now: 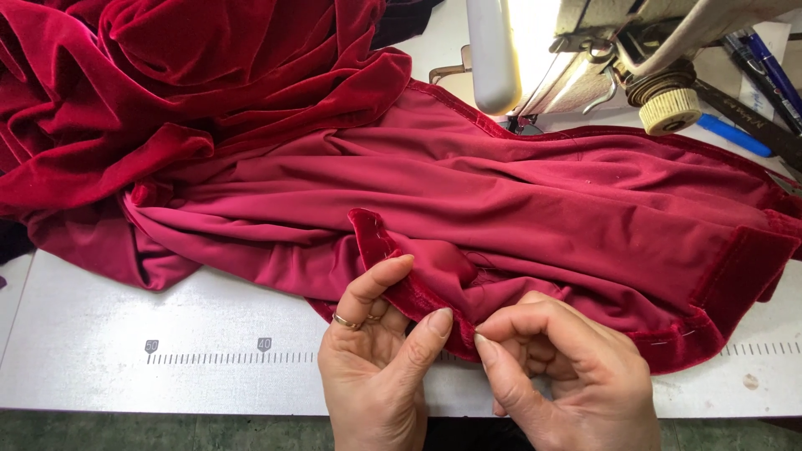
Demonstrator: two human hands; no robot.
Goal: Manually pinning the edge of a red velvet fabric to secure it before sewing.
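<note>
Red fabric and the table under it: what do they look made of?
Red fabric: looks like velvet, with plush, light-catching pile on the folds and hem, and a smooth, matte backing where it lies reversed. Table: likely laminate or painted board, flat, pale and slightly scuffed. Left hand and right hand pinch the hem.

Both hands low centre, close together, thumbs nearly meeting. Left hand (372, 355): palm toward camera, fingers curled, index bent over at the top, thumb angled up and right, ring on one finger. Right hand (568, 367): fingers curled into a loose fist, knuckles up, thumb pointing up-left toward the left thumb. Both in a pinching pose. Wrists cut off by bottom edge.
</note>
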